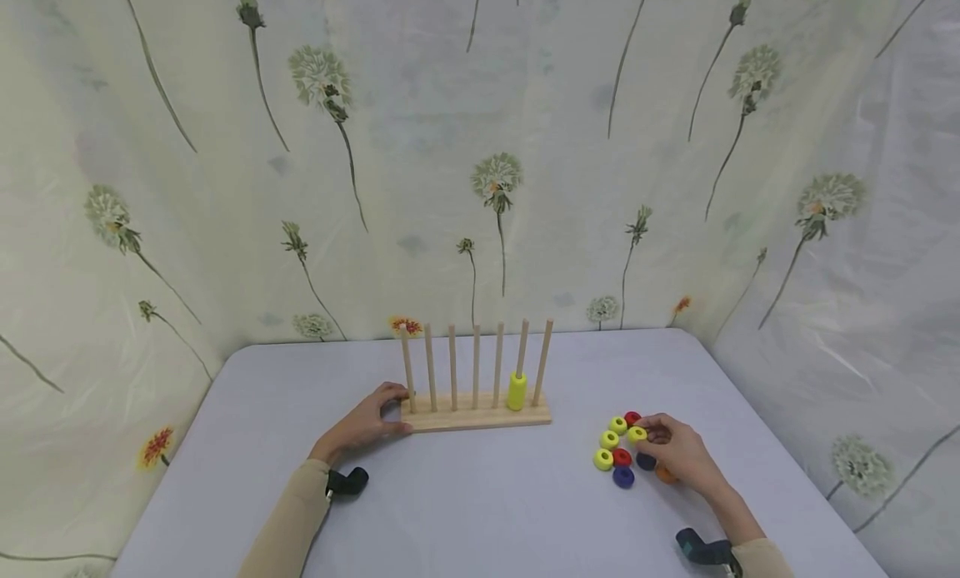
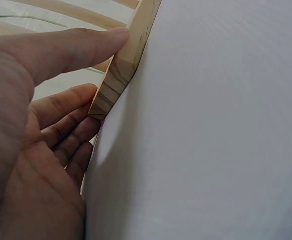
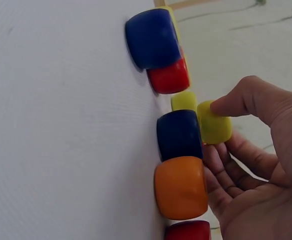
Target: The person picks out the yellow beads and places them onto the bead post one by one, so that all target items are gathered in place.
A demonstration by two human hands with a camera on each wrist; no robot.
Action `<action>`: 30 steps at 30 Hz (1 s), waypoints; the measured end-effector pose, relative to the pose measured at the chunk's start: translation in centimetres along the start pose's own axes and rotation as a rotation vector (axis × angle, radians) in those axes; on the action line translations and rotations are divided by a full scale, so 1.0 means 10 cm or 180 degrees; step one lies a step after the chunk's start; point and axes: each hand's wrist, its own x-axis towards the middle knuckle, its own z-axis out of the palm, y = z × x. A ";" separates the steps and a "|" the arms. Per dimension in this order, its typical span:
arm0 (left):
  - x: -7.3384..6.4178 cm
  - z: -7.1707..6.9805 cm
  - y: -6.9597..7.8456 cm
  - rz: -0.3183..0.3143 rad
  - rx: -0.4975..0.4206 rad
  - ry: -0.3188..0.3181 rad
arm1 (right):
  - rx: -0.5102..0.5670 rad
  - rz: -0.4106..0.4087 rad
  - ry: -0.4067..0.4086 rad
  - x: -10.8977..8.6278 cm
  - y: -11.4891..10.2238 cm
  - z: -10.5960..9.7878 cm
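Note:
My left hand (image 1: 365, 421) holds the left end of a wooden peg stand (image 1: 480, 420). In the left wrist view the thumb lies on one edge of its base (image 2: 116, 75) and the fingertips touch the other. Several upright pegs rise from the stand; yellow beads (image 1: 517, 392) are stacked on the second from the right. Over on the right, my right hand (image 1: 678, 451) pinches a yellow bead (image 3: 216, 122) between thumb and fingers, raised above the loose beads. Near it lie an orange bead (image 3: 181, 188), a dark blue bead (image 3: 180, 135) and a red bead (image 3: 170, 76).
Other loose beads lie in a cluster left of the right hand, among them a yellow bead (image 1: 603, 459) and a blue bead (image 1: 623, 477). The white table (image 1: 480, 511) backs onto a curtain (image 1: 420, 186) printed with dandelions, which also hangs along both sides.

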 end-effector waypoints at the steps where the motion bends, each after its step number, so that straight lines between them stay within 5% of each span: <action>1: 0.00 0.00 0.00 0.0001 0.0007 0.0005 | 0.0000 -0.0001 -0.0007 0.00 0.00 -0.01; 21: 0.00 -0.01 -0.01 -0.0017 -0.0042 -0.0019 | 0.0110 -0.0296 0.0230 0.00 -0.13 -0.13; 30: 0.00 -0.01 -0.01 0.0031 -0.0086 -0.0017 | 0.0107 -0.0581 0.0339 0.32 0.23 -0.05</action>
